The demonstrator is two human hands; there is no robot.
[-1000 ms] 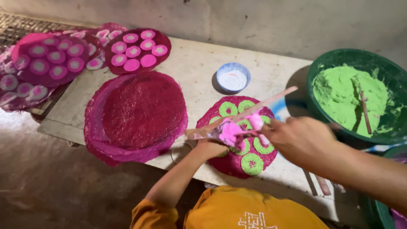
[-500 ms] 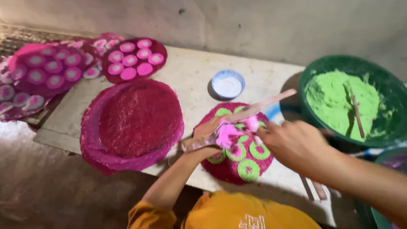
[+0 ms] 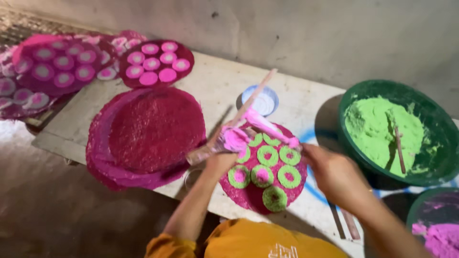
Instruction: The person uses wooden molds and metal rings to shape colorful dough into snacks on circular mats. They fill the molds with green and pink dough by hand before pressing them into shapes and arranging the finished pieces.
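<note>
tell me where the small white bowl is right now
In the head view the small white bowl sits on the table toward the back, just beyond the round tray of green rings and left of the big green basin.

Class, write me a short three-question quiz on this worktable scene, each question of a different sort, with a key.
1. True or false: the big green bowl holds green paste.
2. How many green rings lie on the magenta tray by the hands?
A. three B. seven C. twelve
3. Fill in: the right hand holds a stick smeared with ____ paste.

Key: 1 true; 2 B; 3 pink. The left hand holds another paste-covered stick.
</note>
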